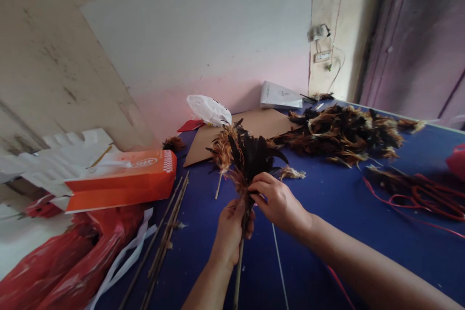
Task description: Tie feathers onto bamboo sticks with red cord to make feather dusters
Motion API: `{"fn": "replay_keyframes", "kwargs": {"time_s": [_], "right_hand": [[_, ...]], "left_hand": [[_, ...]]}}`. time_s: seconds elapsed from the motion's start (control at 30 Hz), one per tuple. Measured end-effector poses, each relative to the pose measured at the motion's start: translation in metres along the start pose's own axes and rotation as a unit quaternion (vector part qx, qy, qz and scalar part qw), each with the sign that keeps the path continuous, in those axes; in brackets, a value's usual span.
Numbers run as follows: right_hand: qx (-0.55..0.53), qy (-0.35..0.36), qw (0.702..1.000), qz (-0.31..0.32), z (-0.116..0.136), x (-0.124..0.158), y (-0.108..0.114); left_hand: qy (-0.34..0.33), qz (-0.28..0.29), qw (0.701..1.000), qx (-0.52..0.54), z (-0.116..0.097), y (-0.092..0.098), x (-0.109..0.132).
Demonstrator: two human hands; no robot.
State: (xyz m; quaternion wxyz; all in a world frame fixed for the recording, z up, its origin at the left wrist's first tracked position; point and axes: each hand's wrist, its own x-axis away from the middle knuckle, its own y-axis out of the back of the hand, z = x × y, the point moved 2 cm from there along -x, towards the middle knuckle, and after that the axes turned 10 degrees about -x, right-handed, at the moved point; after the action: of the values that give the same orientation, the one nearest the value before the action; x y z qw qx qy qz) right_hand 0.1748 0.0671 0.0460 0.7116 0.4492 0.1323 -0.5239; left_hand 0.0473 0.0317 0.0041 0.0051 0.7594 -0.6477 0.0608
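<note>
A feather duster [250, 157] with dark plumes at its top stands out in front of me, its thin stick [239, 266] running down toward me. My left hand [234, 220] is wrapped round the stick just below the feathers. At the base of the plumes my right hand [278, 198] is closed in a pinch; what lies between its fingertips is too small to make out. Just behind the duster are brown and tan feathers [221, 147] on a short stick. A small pale feather tuft [291, 173] lies to the right, on the blue table [319, 203].
A large heap of brown and black feathers [348, 131] covers the back right. Red cord [417, 198] lies coiled at the right. Several bare sticks [163, 242], an orange box [123, 179] and a red plastic bag [83, 256] are on the left. Cardboard [203, 143] lies at the back.
</note>
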Motion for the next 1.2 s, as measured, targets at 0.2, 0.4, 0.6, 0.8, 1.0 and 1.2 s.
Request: {"fn": "replay_keyframes", "kwargs": {"time_s": [0.2,0.4,0.6,0.8,1.0,1.2], "right_hand": [[-0.111,-0.195,0.973,-0.044,-0.013,0.008,-0.003],[-0.287,-0.296,0.911,0.009,-0.027,0.015,-0.029],[-0.352,-0.312,0.882,0.003,-0.025,0.017,-0.035],[-0.33,-0.301,0.895,-0.004,-0.031,0.02,-0.037],[-0.326,-0.286,0.9,-0.025,-0.036,0.022,-0.04],[-0.303,-0.291,0.907,0.001,-0.02,0.02,-0.038]], "left_hand": [[-0.007,-0.016,1.0,0.005,-0.004,0.005,-0.002],[-0.022,-0.024,0.999,-0.017,-0.005,0.004,0.002],[-0.032,-0.024,0.999,-0.033,-0.008,-0.002,0.006],[-0.035,-0.016,0.998,-0.04,-0.006,-0.003,0.009],[-0.025,-0.012,0.999,-0.035,-0.005,-0.003,0.008],[-0.03,-0.053,0.998,-0.027,-0.006,0.004,0.004]]}}
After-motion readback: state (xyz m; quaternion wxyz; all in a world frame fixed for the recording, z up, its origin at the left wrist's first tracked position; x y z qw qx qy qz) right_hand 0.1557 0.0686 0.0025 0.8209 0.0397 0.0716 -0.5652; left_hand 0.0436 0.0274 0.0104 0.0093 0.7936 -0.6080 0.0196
